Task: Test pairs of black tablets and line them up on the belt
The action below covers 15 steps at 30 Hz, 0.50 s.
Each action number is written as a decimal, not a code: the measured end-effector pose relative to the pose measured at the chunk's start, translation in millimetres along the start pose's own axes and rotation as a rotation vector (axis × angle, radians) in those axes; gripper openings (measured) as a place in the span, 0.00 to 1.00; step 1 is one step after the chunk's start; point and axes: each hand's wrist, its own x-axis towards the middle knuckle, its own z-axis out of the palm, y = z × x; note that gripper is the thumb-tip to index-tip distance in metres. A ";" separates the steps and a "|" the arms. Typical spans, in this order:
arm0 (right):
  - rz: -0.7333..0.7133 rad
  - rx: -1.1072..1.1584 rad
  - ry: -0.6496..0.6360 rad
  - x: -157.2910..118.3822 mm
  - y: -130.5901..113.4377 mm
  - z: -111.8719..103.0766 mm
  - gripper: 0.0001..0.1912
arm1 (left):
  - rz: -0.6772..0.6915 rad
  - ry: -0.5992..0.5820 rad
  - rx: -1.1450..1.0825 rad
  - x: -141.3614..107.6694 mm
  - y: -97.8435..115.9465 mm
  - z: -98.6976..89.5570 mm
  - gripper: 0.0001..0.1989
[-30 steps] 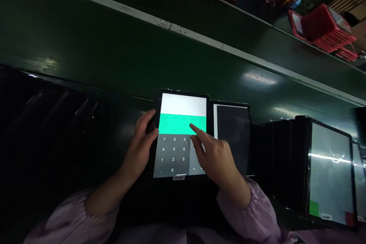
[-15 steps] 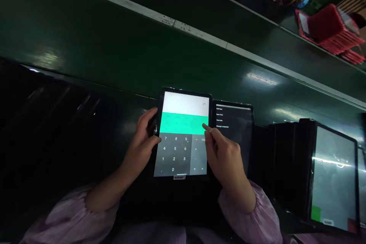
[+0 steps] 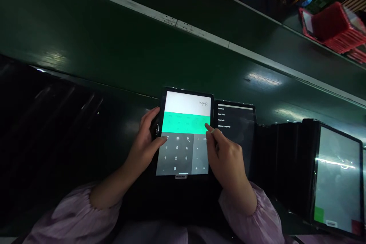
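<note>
A tablet [image 3: 183, 133] shows a calculator with a white display strip, a green band and grey number keys. My left hand [image 3: 145, 137] grips its left edge, the thumb lying over the screen near the 7 key. At the right edge, my right hand [image 3: 224, 150] has its index finger extended onto the green band, with the other fingers curled in; whether they hold anything is unclear. Beside it on the right lies a second tablet [image 3: 237, 118] with a dark text menu, partly hidden by my right hand.
At the right a tablet [image 3: 337, 175] with a grey screen leans at the end of a dark row. Red folded covers [image 3: 334, 26] are stacked at the upper right. A pale metal strip [image 3: 200, 34] crosses the green bench [image 3: 128, 53].
The display text has grown from "vi" to "8vivi", upside down. My left thumb has moved right, further over the screen. The whole view has shifted slightly.
</note>
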 end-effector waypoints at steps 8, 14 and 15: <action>-0.078 0.000 -0.034 0.8 1.1 7.1 0.18 | -0.037 0.037 -0.018 0.2 6.7 0.7 0.32; -0.033 0.008 -0.049 2.1 3.1 6.3 0.18 | -0.076 0.056 -0.026 -0.1 11.6 2.5 0.30; -0.053 0.011 -0.076 1.9 2.7 6.8 0.19 | -0.076 0.062 -0.020 0.1 12.3 2.3 0.29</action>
